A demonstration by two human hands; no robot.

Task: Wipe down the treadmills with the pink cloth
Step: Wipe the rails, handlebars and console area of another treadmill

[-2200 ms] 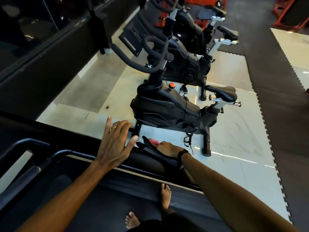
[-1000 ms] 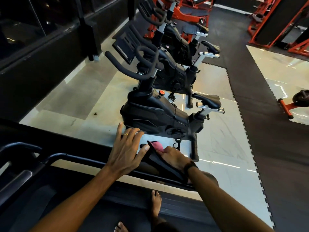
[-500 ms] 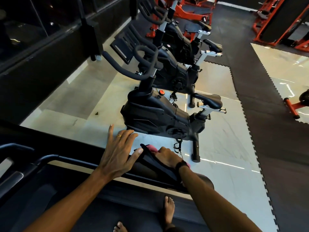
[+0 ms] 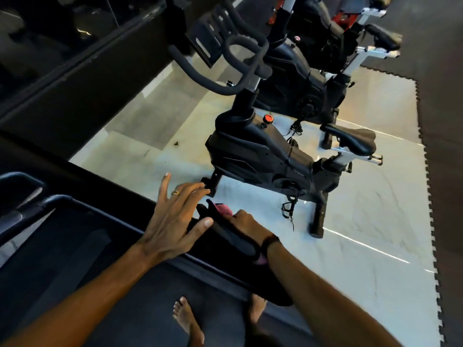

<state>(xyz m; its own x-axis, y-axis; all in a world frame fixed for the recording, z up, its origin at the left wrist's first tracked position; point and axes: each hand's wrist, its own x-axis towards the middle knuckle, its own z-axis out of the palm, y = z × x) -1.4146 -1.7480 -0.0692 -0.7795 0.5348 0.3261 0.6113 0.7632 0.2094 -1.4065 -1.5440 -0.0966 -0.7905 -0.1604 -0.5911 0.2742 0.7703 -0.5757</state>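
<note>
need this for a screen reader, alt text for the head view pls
Seen from above, a person's right hand presses a pink cloth on a treadmill's side rail while the left hand rests spread beside it. Bare feet stand on the belt; spin bikes line the floor beyond.

Place: you stood in a gym.
Machines: two black spin bikes [image 4: 270, 156] stood side by side on pale glossy floor [image 4: 375, 221]; you were barefoot on a treadmill [image 4: 100, 259].
Flooring: dark interlocking rubber mats [image 4: 443, 121] bordered the tiles.
</note>
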